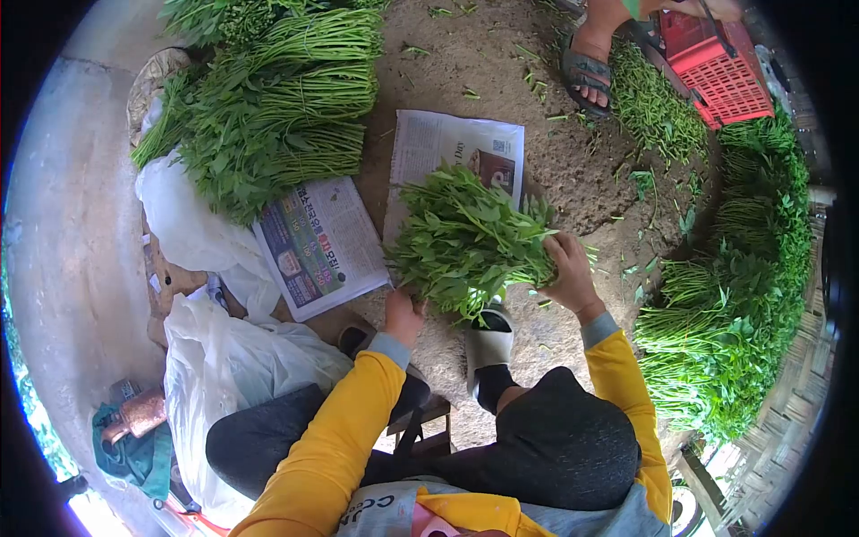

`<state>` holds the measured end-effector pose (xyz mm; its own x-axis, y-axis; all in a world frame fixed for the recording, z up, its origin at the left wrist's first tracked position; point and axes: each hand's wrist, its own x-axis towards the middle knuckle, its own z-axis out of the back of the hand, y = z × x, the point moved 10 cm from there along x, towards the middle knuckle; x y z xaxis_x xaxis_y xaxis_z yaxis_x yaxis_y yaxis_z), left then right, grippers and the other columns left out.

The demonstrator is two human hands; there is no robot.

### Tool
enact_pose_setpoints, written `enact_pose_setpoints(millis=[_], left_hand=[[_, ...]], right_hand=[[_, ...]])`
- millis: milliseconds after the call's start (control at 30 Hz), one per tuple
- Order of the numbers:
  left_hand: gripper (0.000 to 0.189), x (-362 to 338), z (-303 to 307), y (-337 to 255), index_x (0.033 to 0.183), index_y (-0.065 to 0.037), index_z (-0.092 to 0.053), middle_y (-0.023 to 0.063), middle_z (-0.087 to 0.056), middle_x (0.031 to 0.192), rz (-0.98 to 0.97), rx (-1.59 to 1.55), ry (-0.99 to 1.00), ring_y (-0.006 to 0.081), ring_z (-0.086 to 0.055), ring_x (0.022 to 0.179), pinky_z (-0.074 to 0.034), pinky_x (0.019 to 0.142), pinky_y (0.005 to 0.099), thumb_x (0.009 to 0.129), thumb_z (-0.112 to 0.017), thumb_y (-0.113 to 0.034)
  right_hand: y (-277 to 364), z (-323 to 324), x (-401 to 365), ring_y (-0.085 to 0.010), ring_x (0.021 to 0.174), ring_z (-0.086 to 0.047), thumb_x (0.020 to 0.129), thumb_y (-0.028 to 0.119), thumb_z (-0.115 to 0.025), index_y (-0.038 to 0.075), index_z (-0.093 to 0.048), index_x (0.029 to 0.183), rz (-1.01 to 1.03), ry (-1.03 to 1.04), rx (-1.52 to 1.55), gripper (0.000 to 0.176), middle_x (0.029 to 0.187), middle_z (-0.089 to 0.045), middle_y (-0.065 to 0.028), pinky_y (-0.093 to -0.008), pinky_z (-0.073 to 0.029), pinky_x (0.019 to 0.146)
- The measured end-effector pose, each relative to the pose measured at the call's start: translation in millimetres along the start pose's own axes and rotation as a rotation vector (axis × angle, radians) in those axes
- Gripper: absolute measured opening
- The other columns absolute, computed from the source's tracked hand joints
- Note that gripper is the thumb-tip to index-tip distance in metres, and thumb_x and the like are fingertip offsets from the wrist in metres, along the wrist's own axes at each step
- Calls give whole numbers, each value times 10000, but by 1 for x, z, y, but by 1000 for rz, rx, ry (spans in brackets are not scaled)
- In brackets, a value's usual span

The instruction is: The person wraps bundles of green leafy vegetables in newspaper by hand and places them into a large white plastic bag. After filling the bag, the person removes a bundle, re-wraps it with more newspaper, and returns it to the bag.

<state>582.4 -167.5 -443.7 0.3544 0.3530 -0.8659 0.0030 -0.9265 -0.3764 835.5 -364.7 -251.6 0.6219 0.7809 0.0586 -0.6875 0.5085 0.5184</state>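
A bunch of leafy green stems (pixel 470 234) lies over a newspaper sheet (pixel 428 134), its leaves to the left and its stem ends to the right. My right hand (pixel 571 276) is closed round the stem end of this bunch. At the lower left edge of the leaves, beside the sheet's corner, is my left hand (pixel 404 318). Its fingers are curled closed, and what they pinch is hidden. Left of the bunch, another newspaper sheet (pixel 331 242) lies partly beneath a large pile of tied green bunches (pixel 295 98).
White plastic bags (pixel 233 349) lie at the left, by a pale wall. More green bunches (pixel 716 331) line the woven right-hand wall. At the top right, another person's sandalled foot (pixel 588 76) stands near loose trimmings (pixel 653 107) and a red plastic basket (pixel 716 67).
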Motion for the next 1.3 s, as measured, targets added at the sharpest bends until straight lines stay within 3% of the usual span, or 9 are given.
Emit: enact_pose_setpoints(millis=[300,367,500,633,867,1000,1133,1167,1300], left_hand=[[180,5,19,12,1097,-92,-544,37,-602,1054,-49,38,-165,209,-606,938,-558,742,348,925,-537,-143],[187,6,20,21,1111,-108,-559,25,-609,1056,20,124,-94,188,-599,927,-543,752,357,930,-539,-147],[200,5,14,44,1120,-118,-568,10,-607,1054,93,171,15,173,-586,942,-523,776,366,929,-557,-179],[232,4,18,52,1145,-121,-549,15,-594,1092,134,238,41,185,-574,978,-483,827,381,951,-510,-243],[203,-8,6,47,1085,-139,-553,17,-625,1030,138,162,15,187,-588,904,-457,807,352,959,-455,-263],[204,-11,5,47,1086,-132,-545,34,-626,1033,161,111,18,194,-602,926,-458,800,350,957,-456,-262],[224,-15,2,43,1106,-115,-530,46,-615,1057,146,159,52,214,-607,992,-467,810,366,974,-420,-259],[225,-16,1,40,1106,-115,-528,48,-616,1066,135,173,50,208,-610,990,-462,804,356,972,-426,-264],[240,-18,-2,36,1120,-110,-517,46,-607,1091,115,228,62,202,-615,980,-454,800,346,975,-435,-282]], right_hand=[[-13,-20,-19,-389,1271,-359,477,180,-857,86,-445,1225,-92,-18,-155,860,1380,-360,-175,-537,-317,1008],[-8,-25,-20,-403,1369,-245,476,223,-875,79,-387,1248,-123,13,-184,924,1479,-254,-194,-609,-214,1057],[12,-31,-18,-371,1425,-131,507,341,-877,111,-418,1299,-87,25,-87,945,1531,-159,-166,-624,-78,1113],[29,-45,-7,-377,1424,-128,508,409,-856,192,-393,1389,-4,9,-29,1019,1534,-156,-175,-658,-67,1092],[47,-69,-2,-409,1400,-181,672,438,-701,202,-439,1376,-1,138,-264,788,1531,-195,-167,-689,-139,1044],[34,-72,11,-379,1369,-260,738,259,-642,216,-454,1363,-41,13,-396,654,1517,-232,-166,-662,-193,1031],[30,-45,30,-330,1277,-377,688,276,-691,156,-499,1286,-21,-52,-184,639,1436,-343,-150,-558,-326,944],[30,-39,33,-321,1190,-439,635,284,-738,125,-521,1218,29,-92,-233,643,1319,-444,-137,-496,-370,887],[23,-17,44,-313,1077,-499,598,269,-780,62,-543,1141,13,-68,-153,627,1119,-542,-124,-423,-404,871]])
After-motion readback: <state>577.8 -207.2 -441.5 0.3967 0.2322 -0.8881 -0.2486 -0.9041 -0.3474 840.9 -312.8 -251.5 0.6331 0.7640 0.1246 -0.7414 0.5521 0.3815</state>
